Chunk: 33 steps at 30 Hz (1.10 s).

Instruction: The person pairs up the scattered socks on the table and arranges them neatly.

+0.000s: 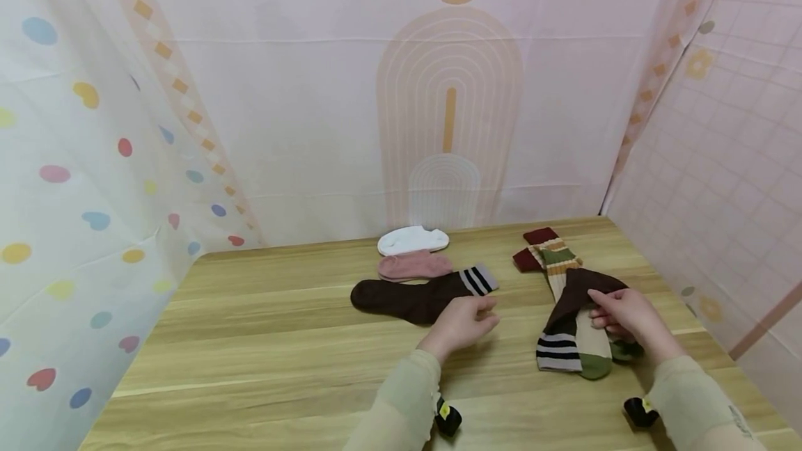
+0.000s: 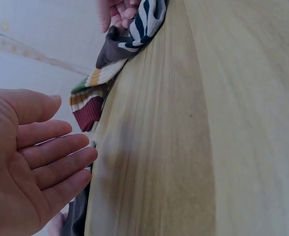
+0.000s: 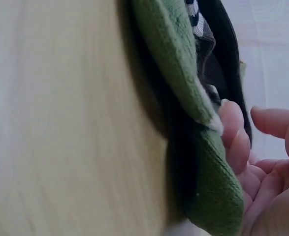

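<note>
Both forearms (image 1: 401, 395) reach forward: the left hand (image 1: 460, 326), fingers loosely extended, hovers near one brown sock (image 1: 401, 298); the right hand (image 1: 629, 313) pinches another brown sock (image 1: 564, 312) atop multicoloured socks (image 1: 556, 256).

Head camera looks down across the wooden table (image 1: 263, 346); wrist cameras, low over it, share its right-side brown sock (image 1: 567, 305).

A wood-grain table (image 1: 250, 360) lies beneath the grip; beyond it hangs a pale arch-print backdrop (image 1: 301, 117); left, dotted fabric (image 1: 69, 207); right, grid-patterned fabric (image 1: 733, 179).
</note>
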Each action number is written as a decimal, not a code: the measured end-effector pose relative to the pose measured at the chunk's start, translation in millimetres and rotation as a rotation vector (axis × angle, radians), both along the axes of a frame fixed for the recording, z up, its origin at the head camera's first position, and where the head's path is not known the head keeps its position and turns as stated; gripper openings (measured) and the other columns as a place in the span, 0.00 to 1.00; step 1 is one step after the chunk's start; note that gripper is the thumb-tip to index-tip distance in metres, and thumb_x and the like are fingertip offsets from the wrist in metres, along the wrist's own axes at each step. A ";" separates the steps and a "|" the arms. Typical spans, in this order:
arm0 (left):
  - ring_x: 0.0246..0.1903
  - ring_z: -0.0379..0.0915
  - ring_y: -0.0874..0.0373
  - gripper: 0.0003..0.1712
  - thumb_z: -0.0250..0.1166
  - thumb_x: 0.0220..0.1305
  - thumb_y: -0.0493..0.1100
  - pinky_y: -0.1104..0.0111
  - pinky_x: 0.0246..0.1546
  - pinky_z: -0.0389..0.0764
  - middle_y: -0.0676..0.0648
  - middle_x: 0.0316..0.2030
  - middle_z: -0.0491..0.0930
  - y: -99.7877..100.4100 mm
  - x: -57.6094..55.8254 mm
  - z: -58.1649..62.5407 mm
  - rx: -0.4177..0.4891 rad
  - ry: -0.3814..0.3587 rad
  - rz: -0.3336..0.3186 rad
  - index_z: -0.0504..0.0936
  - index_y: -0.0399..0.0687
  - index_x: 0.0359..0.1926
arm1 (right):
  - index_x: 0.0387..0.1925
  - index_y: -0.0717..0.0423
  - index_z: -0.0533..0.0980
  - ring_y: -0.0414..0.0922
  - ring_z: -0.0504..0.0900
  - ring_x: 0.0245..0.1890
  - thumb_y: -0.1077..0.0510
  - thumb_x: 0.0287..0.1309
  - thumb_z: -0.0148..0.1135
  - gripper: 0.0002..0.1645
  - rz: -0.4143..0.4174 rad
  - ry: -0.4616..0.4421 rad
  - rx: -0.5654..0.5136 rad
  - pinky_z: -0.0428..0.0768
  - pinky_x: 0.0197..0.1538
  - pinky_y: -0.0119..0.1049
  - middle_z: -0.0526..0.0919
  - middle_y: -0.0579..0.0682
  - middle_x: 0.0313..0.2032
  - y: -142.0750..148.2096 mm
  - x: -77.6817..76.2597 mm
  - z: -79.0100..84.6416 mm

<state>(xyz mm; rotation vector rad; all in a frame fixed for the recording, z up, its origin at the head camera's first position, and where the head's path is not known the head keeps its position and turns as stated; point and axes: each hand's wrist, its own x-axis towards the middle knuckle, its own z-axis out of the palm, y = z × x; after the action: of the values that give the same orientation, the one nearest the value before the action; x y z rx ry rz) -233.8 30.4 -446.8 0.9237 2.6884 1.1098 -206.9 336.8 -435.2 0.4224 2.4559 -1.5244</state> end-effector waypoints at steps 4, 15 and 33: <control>0.44 0.76 0.63 0.19 0.61 0.63 0.44 0.76 0.43 0.73 0.49 0.48 0.79 -1.7 0.6 -0.6 0.002 0.007 0.001 0.78 0.41 0.53 | 0.40 0.71 0.70 0.37 0.81 0.22 0.51 0.66 0.49 0.23 -0.024 0.033 -0.081 0.79 0.26 0.30 0.82 0.45 0.22 -0.6 -1.1 1.1; 0.43 0.76 0.62 0.18 0.61 0.62 0.44 0.74 0.44 0.74 0.49 0.45 0.81 -4.5 -1.8 2.8 -0.001 0.053 0.020 0.79 0.41 0.51 | 0.31 0.67 0.68 0.37 0.80 0.25 0.53 0.64 0.53 0.18 0.006 0.325 0.108 0.79 0.30 0.31 0.79 0.47 0.25 -14.9 -5.4 22.1; 0.45 0.76 0.56 0.22 0.61 0.62 0.45 0.68 0.47 0.74 0.46 0.48 0.78 -18.0 -18.3 9.8 0.239 -0.128 0.167 0.76 0.38 0.54 | 0.29 0.59 0.69 0.40 0.68 0.26 0.61 0.58 0.60 0.08 0.311 0.556 0.191 0.69 0.30 0.31 0.70 0.50 0.28 -61.1 -10.7 19.4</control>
<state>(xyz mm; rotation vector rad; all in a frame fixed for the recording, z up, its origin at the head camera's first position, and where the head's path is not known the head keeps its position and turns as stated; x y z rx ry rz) -252.1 12.4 -437.0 0.6381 2.6068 1.4962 -217.6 275.7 -415.8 -0.4009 2.9065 -1.4172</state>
